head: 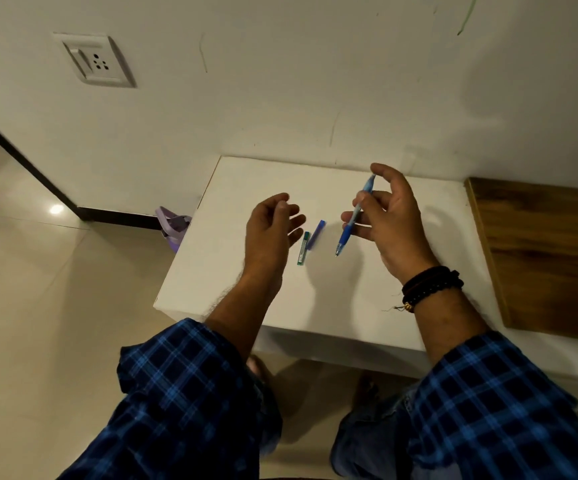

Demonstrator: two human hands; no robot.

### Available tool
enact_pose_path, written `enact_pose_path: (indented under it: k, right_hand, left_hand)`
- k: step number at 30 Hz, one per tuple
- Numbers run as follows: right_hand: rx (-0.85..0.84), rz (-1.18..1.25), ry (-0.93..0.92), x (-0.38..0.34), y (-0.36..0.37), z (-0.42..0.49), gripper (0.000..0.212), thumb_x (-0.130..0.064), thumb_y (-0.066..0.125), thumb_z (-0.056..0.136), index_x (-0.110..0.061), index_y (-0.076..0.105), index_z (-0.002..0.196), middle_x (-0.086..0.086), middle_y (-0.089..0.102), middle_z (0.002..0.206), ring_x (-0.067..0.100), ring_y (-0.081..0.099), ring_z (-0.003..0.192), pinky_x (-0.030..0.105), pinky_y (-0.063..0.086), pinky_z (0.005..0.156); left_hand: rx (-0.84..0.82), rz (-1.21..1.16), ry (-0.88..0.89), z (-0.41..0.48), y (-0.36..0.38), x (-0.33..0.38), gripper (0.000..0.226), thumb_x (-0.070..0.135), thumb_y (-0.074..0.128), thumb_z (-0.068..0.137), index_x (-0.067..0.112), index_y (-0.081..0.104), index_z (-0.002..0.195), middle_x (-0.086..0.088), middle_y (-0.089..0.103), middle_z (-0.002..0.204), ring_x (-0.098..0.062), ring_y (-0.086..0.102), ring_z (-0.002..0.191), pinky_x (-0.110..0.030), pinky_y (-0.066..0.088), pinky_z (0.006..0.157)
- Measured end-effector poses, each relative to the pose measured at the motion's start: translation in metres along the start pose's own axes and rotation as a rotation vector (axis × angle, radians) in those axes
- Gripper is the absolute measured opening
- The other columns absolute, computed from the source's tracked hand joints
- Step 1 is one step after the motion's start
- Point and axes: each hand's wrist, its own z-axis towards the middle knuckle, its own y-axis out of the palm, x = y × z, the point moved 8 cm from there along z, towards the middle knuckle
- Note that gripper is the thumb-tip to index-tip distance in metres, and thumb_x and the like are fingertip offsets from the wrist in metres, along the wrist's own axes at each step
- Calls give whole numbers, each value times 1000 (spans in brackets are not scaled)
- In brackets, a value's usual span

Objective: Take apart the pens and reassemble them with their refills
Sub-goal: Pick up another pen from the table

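My right hand (386,213) holds a blue pen (347,233) above the white table (232,271), tip pointing down and toward me, the index finger curled over its top end. My left hand (272,225) hovers to the left of it with loosely spread fingers and nothing in it. Between the two hands, two small pieces lie side by side on the table: a green tube (303,243) and a blue-violet one (316,234), slightly blurred. Whether they are caps, barrels or refill cases is unclear.
The table stands against a white wall with a socket plate (95,60). A wooden surface (544,251) adjoins the table on the right. A lilac container (172,226) sits on the tiled floor at the table's left edge.
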Motion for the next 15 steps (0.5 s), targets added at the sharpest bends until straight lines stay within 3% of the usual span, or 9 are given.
enact_pose_path:
  k: [3,7,15]
  right_hand:
    - [1,-19,-9,4,-5,2,41,-9,58,100,-24,49,137,14,66,111,27,76,83,37,63,73]
    - [27,-169,-106,3,-8,3,40,-6,61,98,-24,50,132,3,67,99,21,76,80,37,64,72]
    - [52,-317,-224,5,-11,3,40,-8,61,98,-23,50,134,4,66,103,16,75,80,38,64,73]
  left_hand:
    - [112,-103,-72,6,-17,-5,22,27,46,107,19,58,124,-4,67,116,-18,71,104,-31,60,88]
    - [217,-160,-100,14,-35,-5,23,25,46,107,16,58,124,-3,67,115,-16,71,100,-33,61,88]
    - [271,-181,-96,17,-44,-4,21,25,45,106,19,56,123,-2,66,113,-18,70,103,-31,60,86]
